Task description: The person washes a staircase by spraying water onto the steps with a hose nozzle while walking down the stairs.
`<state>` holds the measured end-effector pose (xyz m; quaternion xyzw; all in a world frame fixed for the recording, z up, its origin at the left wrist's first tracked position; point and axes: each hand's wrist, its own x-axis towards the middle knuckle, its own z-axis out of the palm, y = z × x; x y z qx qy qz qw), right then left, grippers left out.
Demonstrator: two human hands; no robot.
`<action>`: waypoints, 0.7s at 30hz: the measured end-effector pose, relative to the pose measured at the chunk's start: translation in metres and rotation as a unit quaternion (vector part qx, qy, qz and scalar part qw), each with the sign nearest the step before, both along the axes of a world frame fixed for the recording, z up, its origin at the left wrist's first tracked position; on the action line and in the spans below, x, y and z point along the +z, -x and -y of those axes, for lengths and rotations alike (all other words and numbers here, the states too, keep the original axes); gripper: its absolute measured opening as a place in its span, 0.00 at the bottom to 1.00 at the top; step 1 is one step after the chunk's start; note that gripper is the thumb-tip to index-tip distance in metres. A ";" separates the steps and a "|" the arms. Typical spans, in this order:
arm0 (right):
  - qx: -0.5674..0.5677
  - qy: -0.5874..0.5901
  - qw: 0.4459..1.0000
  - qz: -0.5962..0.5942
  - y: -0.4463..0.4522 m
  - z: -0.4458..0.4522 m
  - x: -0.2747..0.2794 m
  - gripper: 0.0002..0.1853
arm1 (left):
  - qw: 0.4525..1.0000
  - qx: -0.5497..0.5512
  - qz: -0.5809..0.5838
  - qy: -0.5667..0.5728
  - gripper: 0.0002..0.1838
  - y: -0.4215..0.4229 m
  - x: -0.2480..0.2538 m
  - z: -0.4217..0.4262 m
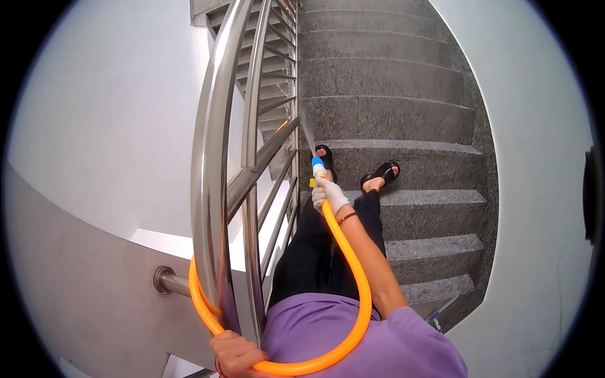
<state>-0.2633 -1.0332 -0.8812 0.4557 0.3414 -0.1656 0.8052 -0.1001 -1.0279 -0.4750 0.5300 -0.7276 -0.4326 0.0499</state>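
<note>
My right hand [329, 194], in a white glove, is wrapped round the front end of an orange hose [359, 271], just behind its blue-and-white spray nozzle [318, 165]. A thin spray of water [307, 133] leaves the nozzle towards the base of the railing and the stair edge. Down at the lower left, my left hand [236, 354], bare, is closed on the same hose. Between both hands the hose bends in a wide loop in front of my body, and past the left hand it passes over the metal handrail [211, 157].
Grey speckled stone stairs [391, 120] run ahead, and my feet in black sandals [382, 176] stand on them. Steel railing bars [271, 151] line the left side. A pale wall [535, 189] curves along the right. Another flight [272, 63] shows beyond the railing.
</note>
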 end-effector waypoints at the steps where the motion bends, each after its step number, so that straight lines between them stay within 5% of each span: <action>1: 0.001 0.000 1.000 0.000 -0.001 0.002 0.001 0.18 | 1.000 -0.008 -0.003 0.001 0.27 -0.001 0.000 -0.001; 4: 0.027 0.025 0.999 -0.021 -0.001 0.004 0.003 0.19 | 1.000 -0.017 -0.009 0.004 0.27 -0.002 -0.001 0.000; 8: -0.086 -0.021 0.995 -0.040 0.015 0.003 0.005 0.18 | 1.000 -0.027 -0.004 -0.001 0.27 -0.001 0.000 0.002; 21: -0.036 0.001 0.999 -0.022 0.018 0.008 0.009 0.17 | 1.000 -0.022 -0.017 0.006 0.27 -0.003 -0.002 0.000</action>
